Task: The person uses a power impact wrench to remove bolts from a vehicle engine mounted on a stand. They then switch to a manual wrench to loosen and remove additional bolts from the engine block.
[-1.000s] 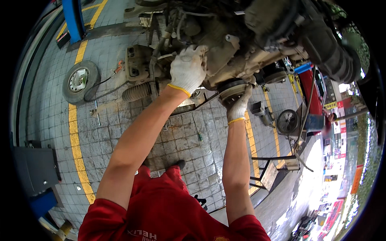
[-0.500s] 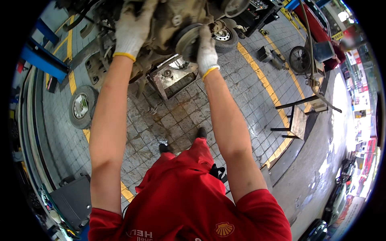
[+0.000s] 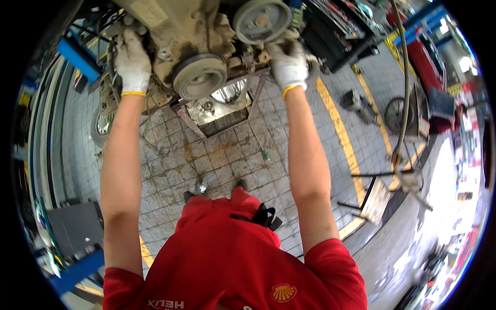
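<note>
A dirty car engine point(image 3: 170, 41) fills the top middle of the head view, its pulleys facing me. A ribbed pulley point(image 3: 200, 81) sits low on it; a larger grey pulley point(image 3: 261, 21) is higher on the right. My left hand point(image 3: 133, 62), in a white knit glove with a yellow cuff, is closed against the engine's left side. My right hand point(image 3: 289, 66), gloved the same way, curls onto parts at the engine's right side, below the larger pulley. Its fingers are slightly blurred, and the exact parts under both hands are hidden.
Below the engine stands a metal frame point(image 3: 206, 135) with a shiny part in it. A tool tray point(image 3: 336, 20) is at the upper right, and a wheel point(image 3: 101, 126) lies at left. A small stool point(image 3: 376, 201), a wheeled cart point(image 3: 400, 114) and a blue lift post point(image 3: 80, 57) stand farther out.
My right hand has left the ribbed pulley and moved right to the engine's right side. My left hand has shifted left and lower. The engine now appears larger and lower in view.
</note>
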{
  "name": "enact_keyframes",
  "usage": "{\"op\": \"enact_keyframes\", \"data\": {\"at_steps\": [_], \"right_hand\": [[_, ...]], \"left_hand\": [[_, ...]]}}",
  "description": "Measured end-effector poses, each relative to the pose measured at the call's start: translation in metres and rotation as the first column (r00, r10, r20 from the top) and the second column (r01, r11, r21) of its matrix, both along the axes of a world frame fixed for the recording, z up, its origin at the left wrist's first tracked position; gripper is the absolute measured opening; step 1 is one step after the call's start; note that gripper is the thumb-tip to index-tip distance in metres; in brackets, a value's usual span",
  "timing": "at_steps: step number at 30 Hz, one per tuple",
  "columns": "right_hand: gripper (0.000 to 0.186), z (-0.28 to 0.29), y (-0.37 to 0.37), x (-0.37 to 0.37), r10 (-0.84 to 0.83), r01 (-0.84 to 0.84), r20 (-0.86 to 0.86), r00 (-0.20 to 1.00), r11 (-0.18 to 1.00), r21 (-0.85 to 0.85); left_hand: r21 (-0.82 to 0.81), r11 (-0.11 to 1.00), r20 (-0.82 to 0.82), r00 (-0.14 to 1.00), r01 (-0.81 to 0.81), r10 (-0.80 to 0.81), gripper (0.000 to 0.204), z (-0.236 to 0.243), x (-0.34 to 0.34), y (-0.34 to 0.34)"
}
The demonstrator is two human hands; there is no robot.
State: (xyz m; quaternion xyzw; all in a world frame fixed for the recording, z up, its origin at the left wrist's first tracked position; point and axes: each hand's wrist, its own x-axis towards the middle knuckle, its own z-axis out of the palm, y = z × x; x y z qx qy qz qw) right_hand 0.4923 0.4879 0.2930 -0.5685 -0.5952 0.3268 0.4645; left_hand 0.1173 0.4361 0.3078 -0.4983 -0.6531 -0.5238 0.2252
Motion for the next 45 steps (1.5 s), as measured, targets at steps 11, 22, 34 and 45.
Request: {"op": "enact_keyframes", "data": {"at_steps": [11,22,34,45], "right_hand": [[0.069,0.044,0.197,-0.004,-0.192,-0.256,0.899,0.392,0.916,0.308],[0.060,0.044,0.213,-0.023,-0.142,-0.118,0.898,0.416,0.971,0.208],[0.063,0.058,0.147,0.063,0.057,-0.062,0.026,0.998,0.958,0.279],[0.047,-0.001,-0.126,0.095,0.216,-0.164,-0.600,0.770,0.976,0.142]], "left_hand": [[-0.188,0.977,0.251,0.957,-0.103,0.149,0.059,0.013,0.030,-0.012],[-0.120,0.989,0.255,0.959,-0.092,0.120,0.048,0.022,0.042,-0.023],[-0.026,1.000,0.268,0.963,-0.012,0.019,0.047,0.025,0.048,-0.019],[-0.158,0.969,0.252,0.957,0.189,-0.146,0.061,0.039,0.028,-0.038]]}}
